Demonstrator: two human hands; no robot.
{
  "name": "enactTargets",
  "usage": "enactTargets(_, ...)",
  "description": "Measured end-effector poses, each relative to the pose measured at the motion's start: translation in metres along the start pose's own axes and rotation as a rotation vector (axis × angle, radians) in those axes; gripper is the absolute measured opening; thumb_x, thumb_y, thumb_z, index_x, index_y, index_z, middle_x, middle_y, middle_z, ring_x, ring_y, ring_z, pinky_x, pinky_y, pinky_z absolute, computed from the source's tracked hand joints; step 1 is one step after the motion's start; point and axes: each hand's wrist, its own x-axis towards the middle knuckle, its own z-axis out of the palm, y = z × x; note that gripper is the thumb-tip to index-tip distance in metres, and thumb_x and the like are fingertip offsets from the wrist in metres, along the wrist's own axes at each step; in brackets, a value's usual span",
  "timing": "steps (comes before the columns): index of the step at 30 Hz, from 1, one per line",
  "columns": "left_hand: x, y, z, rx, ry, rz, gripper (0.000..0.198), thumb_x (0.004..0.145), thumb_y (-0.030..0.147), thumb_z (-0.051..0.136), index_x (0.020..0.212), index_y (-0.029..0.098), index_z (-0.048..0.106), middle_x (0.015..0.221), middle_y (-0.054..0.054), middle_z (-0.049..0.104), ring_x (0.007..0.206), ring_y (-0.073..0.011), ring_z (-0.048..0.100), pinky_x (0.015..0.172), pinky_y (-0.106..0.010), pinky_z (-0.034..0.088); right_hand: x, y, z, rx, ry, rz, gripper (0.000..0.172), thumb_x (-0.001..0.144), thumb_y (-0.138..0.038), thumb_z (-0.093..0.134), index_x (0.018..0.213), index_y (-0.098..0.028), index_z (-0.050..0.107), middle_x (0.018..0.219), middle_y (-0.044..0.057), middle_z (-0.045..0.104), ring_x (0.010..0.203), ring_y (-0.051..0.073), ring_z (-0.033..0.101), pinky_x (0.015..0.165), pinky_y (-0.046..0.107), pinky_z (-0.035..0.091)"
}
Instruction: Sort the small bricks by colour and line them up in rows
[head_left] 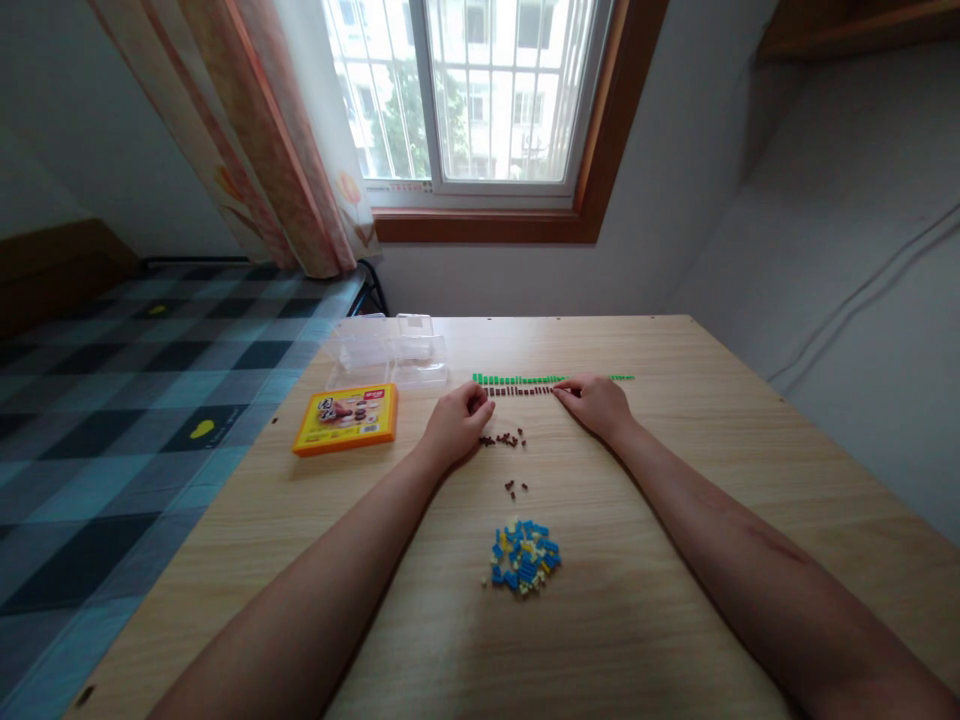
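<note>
Ok, I see L hand [456, 425] and R hand [596, 403] curled at brown brick row [521, 391] ends (pinching? can't tell), green row [525, 379] just beyond.

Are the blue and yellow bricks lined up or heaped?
Heaped: the blue and yellow bricks lie jumbled in one loose pile, unlike the straight green row and brown row beyond.

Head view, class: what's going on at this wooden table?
A person's left hand and right hand rest at either end of a row of tiny dark brown bricks, beside a longer row of small green bricks. Nearer lie loose brown bricks and a heap of blue and yellow bricks. A flat orange box sits left.
</note>
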Motion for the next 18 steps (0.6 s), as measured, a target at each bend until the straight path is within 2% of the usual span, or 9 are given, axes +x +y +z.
enactTargets(14,-0.0002,-0.0005,0.0001,-0.004,-0.006,-0.008,0.019,0.084,0.031,0.057,0.070,0.021,0.050,0.064,0.003,0.052,0.061,-0.0144,0.046,0.060,-0.028,0.035,-0.0016,-0.0010,-0.0012,-0.002,-0.001,0.011,0.024,0.092,-0.041,0.060,0.102,-0.032,0.080,0.100,0.000,0.079,0.092,0.022,0.070,0.072,0.029,0.048)
enactTargets(18,-0.0007,0.0007,-0.0005,-0.005,-0.012,-0.014,0.019,0.084,0.030,0.057,0.070,0.020,0.050,0.065,0.002,0.053,0.061,-0.0145,0.046,0.061,-0.028,0.035,-0.0010,0.0005,-0.0016,0.028,0.018,0.004,0.025,0.091,-0.041,0.060,0.102,-0.030,0.080,0.092,0.002,0.079,0.085,0.022,0.070,0.069,0.029,0.047)
